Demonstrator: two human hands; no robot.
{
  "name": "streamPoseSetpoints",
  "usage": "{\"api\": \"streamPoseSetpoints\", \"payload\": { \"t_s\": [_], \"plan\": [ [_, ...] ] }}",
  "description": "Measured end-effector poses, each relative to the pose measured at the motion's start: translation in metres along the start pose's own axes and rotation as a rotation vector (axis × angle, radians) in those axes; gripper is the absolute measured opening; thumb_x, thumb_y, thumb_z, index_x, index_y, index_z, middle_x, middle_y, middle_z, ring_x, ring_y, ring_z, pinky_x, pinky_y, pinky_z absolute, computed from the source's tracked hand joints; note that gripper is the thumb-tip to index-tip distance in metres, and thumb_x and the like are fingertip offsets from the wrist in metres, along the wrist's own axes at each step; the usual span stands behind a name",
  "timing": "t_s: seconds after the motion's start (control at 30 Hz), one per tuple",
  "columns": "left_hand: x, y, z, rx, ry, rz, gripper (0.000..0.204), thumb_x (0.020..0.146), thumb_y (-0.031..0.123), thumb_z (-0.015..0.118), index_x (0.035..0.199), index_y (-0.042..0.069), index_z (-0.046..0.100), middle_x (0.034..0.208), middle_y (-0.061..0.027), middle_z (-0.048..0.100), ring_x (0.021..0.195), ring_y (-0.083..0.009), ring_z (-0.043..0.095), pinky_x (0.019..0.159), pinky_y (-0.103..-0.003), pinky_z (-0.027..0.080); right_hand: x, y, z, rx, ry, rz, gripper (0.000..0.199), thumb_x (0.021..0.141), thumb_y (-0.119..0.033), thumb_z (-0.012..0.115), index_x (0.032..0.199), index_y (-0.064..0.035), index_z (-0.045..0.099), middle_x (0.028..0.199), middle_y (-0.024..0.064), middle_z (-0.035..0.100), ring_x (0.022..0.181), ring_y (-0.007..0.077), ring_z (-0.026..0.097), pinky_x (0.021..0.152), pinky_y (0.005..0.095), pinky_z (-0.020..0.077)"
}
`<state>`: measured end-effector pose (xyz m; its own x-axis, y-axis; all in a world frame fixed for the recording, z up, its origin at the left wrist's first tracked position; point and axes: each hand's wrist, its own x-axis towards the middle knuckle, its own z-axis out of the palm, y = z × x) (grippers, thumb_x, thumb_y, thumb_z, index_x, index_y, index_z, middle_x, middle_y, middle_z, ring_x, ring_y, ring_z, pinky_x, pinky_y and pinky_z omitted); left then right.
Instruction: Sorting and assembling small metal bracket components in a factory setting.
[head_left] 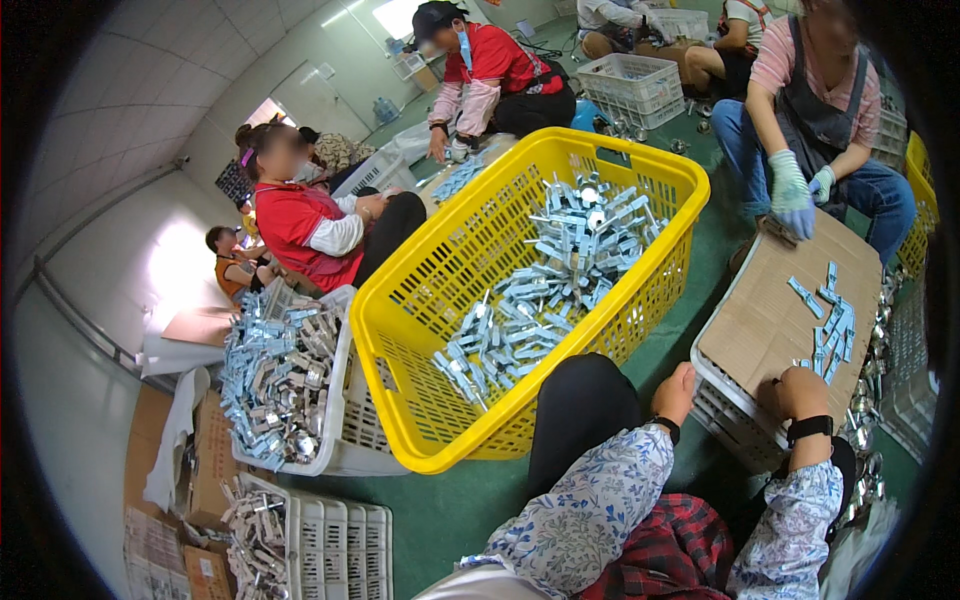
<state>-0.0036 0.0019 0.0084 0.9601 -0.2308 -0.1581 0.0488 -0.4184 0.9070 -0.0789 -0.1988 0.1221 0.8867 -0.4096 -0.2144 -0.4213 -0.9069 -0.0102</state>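
My left hand (675, 392) is held at the left edge of a cardboard-topped crate (698, 392), thumb side up; most of its fingers are hidden, so its grip does not show. On the near part of the cardboard sheet (765, 290), my right hand (803, 393) is curled closed, and whatever lies inside it is out of sight. Just beyond it lie several slim metal clamp-like pieces in pale blue film (832, 330). Across the sheet, a person's gloved hand (793, 205) rests on a small dark object at the far edge.
A large yellow basket (440, 462) with a heap of blue-filmed pieces (560, 290) stands ahead of my knees. To its left are a white crate (365, 410) of similar parts and another crate (340, 545). Shiny metal parts (868, 400) line the right side. Several people sit working around.
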Motion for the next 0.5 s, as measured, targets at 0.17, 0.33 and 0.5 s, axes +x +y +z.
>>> {"api": "streamPoseSetpoints", "payload": {
  "t_s": [0.17,0.33,0.5],
  "plan": [
    [-0.002,0.003,0.002,-0.009,0.008,-0.003,0.026,0.090,0.033,0.040,0.101,0.014,0.052,0.062,-0.0125,0.058,0.048,-0.0259,0.058,0.048,-0.038,0.044,0.002,0.001,0.010,0.020,0.006,0.046,0.020,0.076,-0.014,0.049,0.078,-0.0023,0.066,0.085,0.0188,0.063,0.080,0.0326,0.062,0.069,0.0402,0.0497],
    [-0.001,0.001,0.003,-0.003,0.023,0.003,0.026,0.090,0.034,0.040,0.101,0.014,0.052,0.063,-0.0123,0.059,0.049,-0.0258,0.058,0.050,-0.038,0.044,0.008,0.000,0.015,0.013,-0.009,0.037,0.020,0.075,-0.012,0.049,0.078,-0.0021,0.066,0.085,0.0188,0.063,0.080,0.0329,0.062,0.070,0.0398,0.0499],
    [0.000,0.001,0.001,0.028,-0.003,-0.011,0.027,0.090,0.034,0.040,0.102,0.014,0.053,0.066,-0.0124,0.060,0.049,-0.0256,0.058,0.051,-0.039,0.045,0.007,-0.001,0.015,0.027,-0.001,0.031,0.020,0.075,-0.012,0.049,0.078,-0.0022,0.066,0.084,0.0187,0.063,0.080,0.0328,0.062,0.069,0.0397,0.0502]
  ]
}}
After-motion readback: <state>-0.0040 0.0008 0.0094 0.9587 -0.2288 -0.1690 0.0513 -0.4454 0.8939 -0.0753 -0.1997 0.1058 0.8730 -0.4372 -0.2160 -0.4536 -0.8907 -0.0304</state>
